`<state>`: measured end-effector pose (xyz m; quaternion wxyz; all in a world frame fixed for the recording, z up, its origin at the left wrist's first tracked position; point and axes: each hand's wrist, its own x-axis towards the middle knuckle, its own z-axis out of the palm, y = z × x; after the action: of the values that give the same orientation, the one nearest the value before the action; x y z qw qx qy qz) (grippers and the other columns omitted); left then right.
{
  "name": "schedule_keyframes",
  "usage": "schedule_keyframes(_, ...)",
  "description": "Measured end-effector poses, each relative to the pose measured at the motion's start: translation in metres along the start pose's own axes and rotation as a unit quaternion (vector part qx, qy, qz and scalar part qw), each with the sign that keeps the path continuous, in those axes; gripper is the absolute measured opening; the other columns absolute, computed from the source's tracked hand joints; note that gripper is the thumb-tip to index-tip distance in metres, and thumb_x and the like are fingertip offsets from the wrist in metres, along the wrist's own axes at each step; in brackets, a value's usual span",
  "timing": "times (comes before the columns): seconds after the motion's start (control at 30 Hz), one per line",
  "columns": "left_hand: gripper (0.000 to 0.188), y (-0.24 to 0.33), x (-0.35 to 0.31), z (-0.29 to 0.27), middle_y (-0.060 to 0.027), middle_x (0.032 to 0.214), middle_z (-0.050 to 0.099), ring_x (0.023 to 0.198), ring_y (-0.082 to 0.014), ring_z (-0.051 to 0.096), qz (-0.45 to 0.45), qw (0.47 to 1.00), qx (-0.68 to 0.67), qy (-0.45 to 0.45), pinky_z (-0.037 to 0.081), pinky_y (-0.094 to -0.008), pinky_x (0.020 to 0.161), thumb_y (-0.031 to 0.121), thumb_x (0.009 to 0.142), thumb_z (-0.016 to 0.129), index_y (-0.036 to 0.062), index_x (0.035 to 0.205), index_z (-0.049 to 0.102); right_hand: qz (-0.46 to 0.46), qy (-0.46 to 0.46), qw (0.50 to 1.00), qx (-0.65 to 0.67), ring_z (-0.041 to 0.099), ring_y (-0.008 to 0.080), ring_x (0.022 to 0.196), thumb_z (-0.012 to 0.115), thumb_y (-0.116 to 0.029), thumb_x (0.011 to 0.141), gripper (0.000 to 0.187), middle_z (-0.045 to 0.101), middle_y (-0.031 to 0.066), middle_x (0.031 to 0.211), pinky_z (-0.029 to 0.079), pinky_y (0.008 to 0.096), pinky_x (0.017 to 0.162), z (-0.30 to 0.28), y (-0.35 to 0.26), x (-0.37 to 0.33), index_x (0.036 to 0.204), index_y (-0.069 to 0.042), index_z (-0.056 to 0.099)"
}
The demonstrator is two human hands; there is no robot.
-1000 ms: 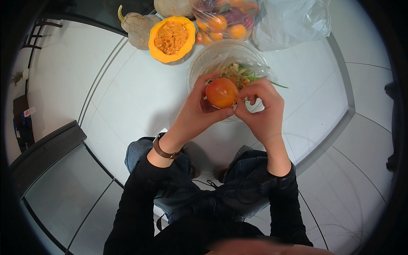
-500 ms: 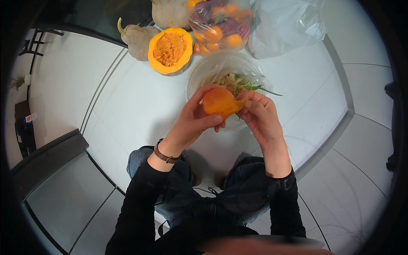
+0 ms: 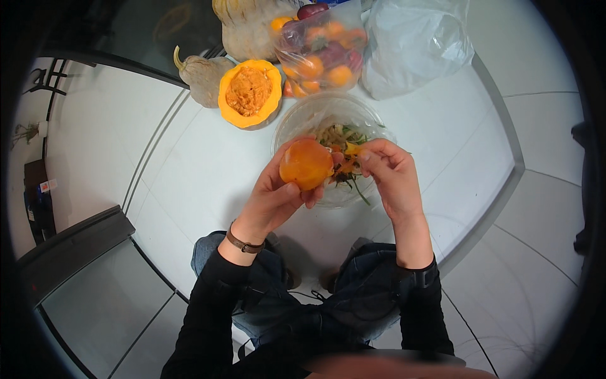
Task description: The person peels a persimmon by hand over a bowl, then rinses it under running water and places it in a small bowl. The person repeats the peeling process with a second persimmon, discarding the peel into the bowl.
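My left hand [image 3: 276,197] is wrapped round an orange persimmon [image 3: 306,165], its surface smooth and wet-looking. Close to its right side, my right hand [image 3: 392,170] pinches a thin strip of orange peel [image 3: 351,150] between thumb and fingertips. Both hands are held over a clear round bin [image 3: 283,120] lined with thin plastic. Inside the bin lie green and brown vegetable scraps [image 3: 341,134] and pieces of peel. The hands hide part of the bin's near side.
Beyond the bin stand a halved pumpkin [image 3: 276,85] with its stringy orange inside showing, a small tan squash [image 3: 205,82] and a large pale pumpkin [image 3: 246,31]. A clear bag [image 3: 322,47] of orange and purple produce and a white plastic bag [image 3: 413,50] sit to the right.
The strip of peel has come away from the persimmon. My left hand has moved slightly left with the fruit, opening a gap between fruit and right hand. The view has tilted slightly.
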<state>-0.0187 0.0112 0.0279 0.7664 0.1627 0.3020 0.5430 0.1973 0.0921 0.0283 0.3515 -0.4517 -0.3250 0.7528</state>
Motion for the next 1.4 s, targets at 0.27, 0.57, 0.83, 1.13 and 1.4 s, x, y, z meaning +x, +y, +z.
schedule_keyframes(0.27, 0.072, 0.002, 0.003, 0.0, -0.0108, 0.132, 0.059, 0.105, -0.0199, 0.065, 0.024, 0.968, 0.246, 0.05, 0.056, -0.0301, 0.076, 0.001, 0.087, 0.076, 0.0069, 0.15, 0.043, -0.26, -0.017, 0.889, -0.377, 0.062, 0.0169, 0.078, 0.071, 0.009, 0.082, 0.02, 0.068, 0.0056, 0.089, 0.052, 0.03, 0.072, 0.012, -0.005, -0.01, 0.099, -0.001, 0.07)
schedule_keyframes(0.57, 0.063, -0.007, 0.005, -0.004, -0.0071, 0.128, 0.061, 0.116, -0.0164, 0.061, 0.049, 0.931, 0.344, 0.107, 0.054, -0.0326, 0.101, 0.004, 0.081, 0.085, 0.0055, 0.137, 0.055, -0.404, -0.052, 0.786, -0.465, 0.061, 0.0235, 0.082, 0.08, 0.008, 0.071, 0.026, 0.065, 0.0055, 0.093, 0.052, 0.0329, 0.071, 0.028, 0.004, -0.015, 0.094, -0.004, 0.075)
schedule_keyframes(0.83, 0.061, -0.011, 0.001, -0.006, -0.0106, 0.116, 0.069, 0.107, -0.0202, 0.067, 0.077, 0.887, 0.435, 0.137, 0.055, -0.0341, 0.096, 0.011, 0.078, 0.084, 0.0066, 0.132, 0.058, -0.432, -0.062, 0.743, -0.507, 0.061, 0.0257, 0.081, 0.081, 0.008, 0.069, 0.029, 0.064, 0.0064, 0.092, 0.051, 0.0345, 0.07, 0.028, 0.014, -0.014, 0.095, -0.003, 0.075)
schedule_keyframes(1.13, 0.06, -0.011, -0.002, -0.004, -0.0128, 0.112, 0.072, 0.103, -0.0287, 0.071, 0.07, 0.858, 0.491, 0.134, 0.056, -0.0351, 0.089, 0.016, 0.075, 0.084, 0.0081, 0.129, 0.059, -0.429, -0.053, 0.737, -0.519, 0.061, 0.0257, 0.079, 0.078, 0.008, 0.067, 0.027, 0.064, 0.0068, 0.091, 0.051, 0.0346, 0.069, 0.031, 0.02, -0.014, 0.09, -0.003, 0.071)
schedule_keyframes(1.4, 0.059, -0.003, -0.006, -0.004, -0.0078, 0.118, 0.068, 0.102, -0.0188, 0.067, -0.003, 0.906, 0.417, 0.07, 0.057, -0.0327, 0.09, 0.012, 0.077, 0.084, 0.0101, 0.13, 0.059, -0.161, -0.067, 0.906, -0.385, 0.06, 0.0148, 0.075, 0.073, 0.007, 0.069, 0.02, 0.061, 0.0034, 0.084, 0.05, 0.0269, 0.071, 0.026, 0.009, -0.016, 0.086, -0.002, 0.066)
